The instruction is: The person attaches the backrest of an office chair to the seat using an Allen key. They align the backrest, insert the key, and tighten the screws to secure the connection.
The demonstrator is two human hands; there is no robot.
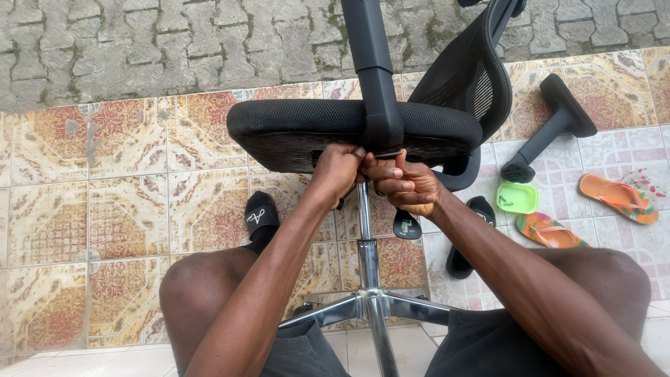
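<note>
A black mesh office chair (293, 126) lies tipped on its side in front of me, its seat edge facing up and its backrest (471, 84) to the right. The chrome gas column (364, 230) runs down to the star base (370, 307) between my knees. My left hand (338, 171) is closed under the seat at the top of the column. My right hand (408, 185) is right beside it, fingers pinched on a thin part under the seat; what it holds is hidden. A black armrest post (373, 70) rises above both hands.
A loose black armrest (551, 126) lies on the patterned tiles at the right. A small green tray (516, 197) and two orange flip-flops (618, 197) sit near it. My feet wear black slides (259, 218). Grey paving stones (139, 42) lie beyond the tiles.
</note>
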